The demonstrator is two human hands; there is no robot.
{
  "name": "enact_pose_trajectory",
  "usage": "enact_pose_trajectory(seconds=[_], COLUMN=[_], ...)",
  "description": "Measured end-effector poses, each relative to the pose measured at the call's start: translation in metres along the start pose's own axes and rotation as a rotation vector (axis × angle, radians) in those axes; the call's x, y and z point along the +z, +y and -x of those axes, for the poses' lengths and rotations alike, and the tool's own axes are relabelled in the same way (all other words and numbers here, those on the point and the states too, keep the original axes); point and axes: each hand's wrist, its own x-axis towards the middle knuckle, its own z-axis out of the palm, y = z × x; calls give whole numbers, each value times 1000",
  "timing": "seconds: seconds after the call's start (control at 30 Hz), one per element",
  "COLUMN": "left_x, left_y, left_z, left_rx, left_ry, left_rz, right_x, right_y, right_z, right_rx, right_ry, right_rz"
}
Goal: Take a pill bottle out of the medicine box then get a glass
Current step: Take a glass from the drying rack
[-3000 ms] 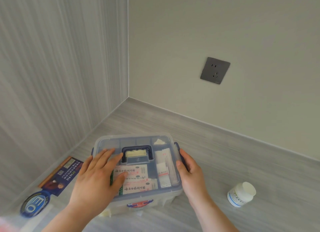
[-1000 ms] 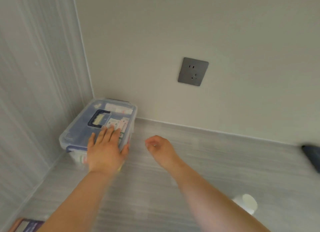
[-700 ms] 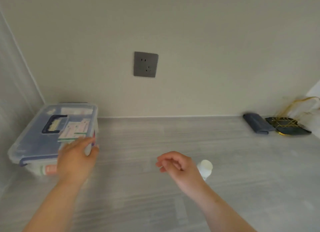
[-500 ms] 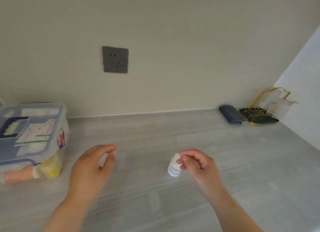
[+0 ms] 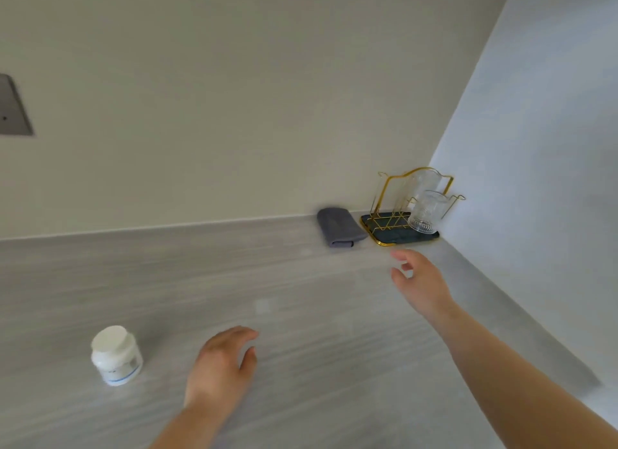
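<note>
Released since half a second ago, pill bottle [image 5: 116, 355] stands upright alone, lower left of frame. Right hand [image 5: 419, 279] now reaches open and empty toward glass [image 5: 426, 211] on gold rack [image 5: 388, 197], right of centre. Left hand [image 5: 220, 368] open, empty, bottom centre. Grey cloth [image 5: 337, 227] beside rack.

White pill bottle [image 5: 116, 355], blue-striped label. Surface [image 5: 301, 314] grey, streaked woodgrain. Cloth [image 5: 339, 227] slate grey. Rack [image 5: 394, 197] gold wire, dark green tray [image 5: 401, 237]. Glass [image 5: 428, 211] clear, ribbed.

Soft, even daylight (brighter on the right wall), slight motion blur, wide-angle edge bending.
</note>
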Motion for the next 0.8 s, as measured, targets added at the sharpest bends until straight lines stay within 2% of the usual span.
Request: enact_pose_trajectory(seconds=[0.17,0.37,0.6,0.8], left_x=[50,130,208,214], left_y=[17,63,87,92], left_z=[-49,-135,-198,-207], left_rx=[-62,77,178,233], left_ry=[30,-93,-173,-149], left_rz=[-75,-172,-246,-402], right_x=[-42,-59,-59,-38], right_y=[71,121,147,166], right_z=[-70,-140,-241,-283], right_rx=[100,132,211,263], right_ry=[-39,-38,8,-18], right_rz=[175,233,-35,-148])
